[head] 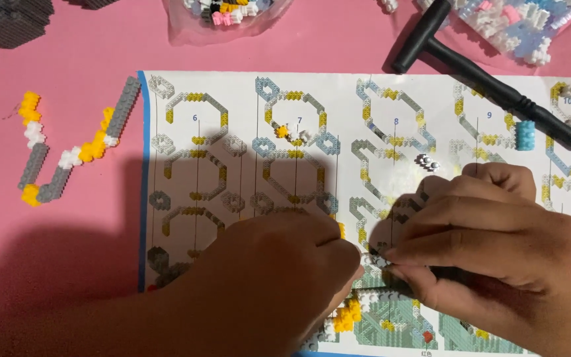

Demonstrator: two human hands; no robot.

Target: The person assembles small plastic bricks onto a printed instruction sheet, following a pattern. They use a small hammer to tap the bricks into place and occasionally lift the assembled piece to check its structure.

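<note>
A pink desk point(87, 218) carries a printed instruction sheet point(246, 132). At far left lies a zigzag chain of grey, yellow and white bricks point(67, 155). On the sheet's lower part, the left hand point(266, 277) and right hand point(490, 244) meet, fingertips pinched closed together on a small grey-and-white brick piece point(377, 259). Just below sits a yellow and white brick cluster point(351, 311). Upper right, a black hammer point(484, 76) lies across the sheet, beside a bag of pale bricks point(523, 23).
</note>
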